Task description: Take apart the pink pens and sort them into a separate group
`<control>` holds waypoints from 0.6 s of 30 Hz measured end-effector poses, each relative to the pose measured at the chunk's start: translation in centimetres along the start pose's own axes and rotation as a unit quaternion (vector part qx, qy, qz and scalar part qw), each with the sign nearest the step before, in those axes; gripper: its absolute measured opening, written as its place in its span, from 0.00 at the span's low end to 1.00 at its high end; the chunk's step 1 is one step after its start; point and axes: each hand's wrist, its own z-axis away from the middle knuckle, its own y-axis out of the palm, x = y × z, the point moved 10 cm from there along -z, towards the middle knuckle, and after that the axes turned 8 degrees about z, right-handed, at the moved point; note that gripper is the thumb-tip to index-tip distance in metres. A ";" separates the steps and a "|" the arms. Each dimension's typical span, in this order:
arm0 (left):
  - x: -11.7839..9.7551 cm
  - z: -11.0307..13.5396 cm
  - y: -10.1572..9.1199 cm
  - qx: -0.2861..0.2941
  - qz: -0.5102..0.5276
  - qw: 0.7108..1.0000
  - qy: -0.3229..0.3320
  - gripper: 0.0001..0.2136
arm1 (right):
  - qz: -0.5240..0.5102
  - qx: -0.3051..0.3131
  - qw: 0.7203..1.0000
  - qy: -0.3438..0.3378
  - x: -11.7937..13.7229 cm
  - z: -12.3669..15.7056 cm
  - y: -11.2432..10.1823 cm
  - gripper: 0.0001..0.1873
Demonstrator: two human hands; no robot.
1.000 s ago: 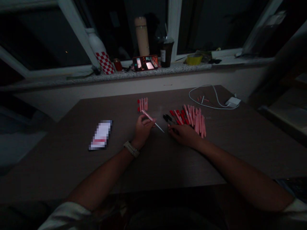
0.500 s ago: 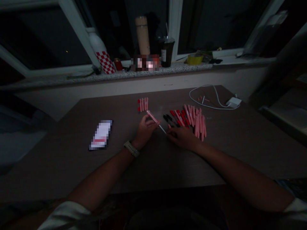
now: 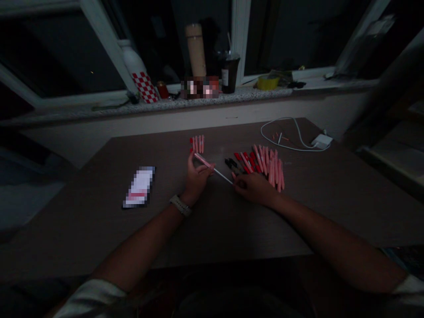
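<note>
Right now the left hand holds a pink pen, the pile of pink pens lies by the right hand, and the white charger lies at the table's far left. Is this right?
Not quite: in the head view the white charger lies at the far right of the table. The rest holds: left hand on a pink pen, pile of pink pens by the right hand.

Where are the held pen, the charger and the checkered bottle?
pen [image 3: 202,160], head view, pink barrel.
charger [image 3: 321,140], head view, white block.
bottle [image 3: 145,87], head view, checkered base.
</note>
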 end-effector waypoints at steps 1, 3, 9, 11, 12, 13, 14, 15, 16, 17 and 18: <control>0.0 0.0 0.0 -0.001 -0.001 1.000 -0.002 0.44 | 0.002 0.003 1.000 0.002 0.0 0.0 0.0 0.09; 0.1 0.0 -0.1 -0.003 -0.002 1.000 -0.004 0.44 | 0.004 0.006 1.000 0.004 -0.1 0.0 0.0 0.08; 0.3 -0.3 -0.7 -0.017 -0.009 1.000 0.004 0.43 | 0.004 0.013 1.000 0.001 -0.1 0.0 0.1 0.07; 0.2 -0.4 -0.8 -0.013 -0.020 1.000 0.013 0.41 | 0.009 0.014 1.000 0.007 -0.2 0.1 0.0 0.07; 0.1 -0.5 -0.9 -0.010 -0.029 0.999 0.016 0.41 | 0.010 0.015 1.000 0.010 -0.3 0.1 0.0 0.08; 0.0 -0.5 -0.9 -0.005 -0.040 0.999 0.020 0.40 | 0.012 0.016 1.000 0.011 -0.4 0.1 0.0 0.08; -0.1 -0.6 -0.9 0.001 -0.053 0.998 0.023 0.38 | 0.013 0.016 1.000 0.013 -0.5 0.1 0.1 0.09; -0.2 -0.6 -0.9 0.007 -0.066 0.997 0.028 0.37 | 0.015 0.016 1.000 0.014 -0.6 0.1 0.1 0.09; -0.3 -0.6 -0.8 0.014 -0.079 0.996 0.033 0.35 | 0.017 0.015 1.000 0.017 -0.7 0.1 0.1 0.08; -0.5 -0.6 -0.7 0.022 -0.092 0.995 0.039 0.33 | 0.020 0.015 1.000 0.018 -0.8 0.1 0.2 0.08; -0.6 -0.5 -0.5 0.029 -0.104 0.993 0.046 0.31 | 0.022 0.016 0.999 0.019 -0.9 0.0 0.3 0.07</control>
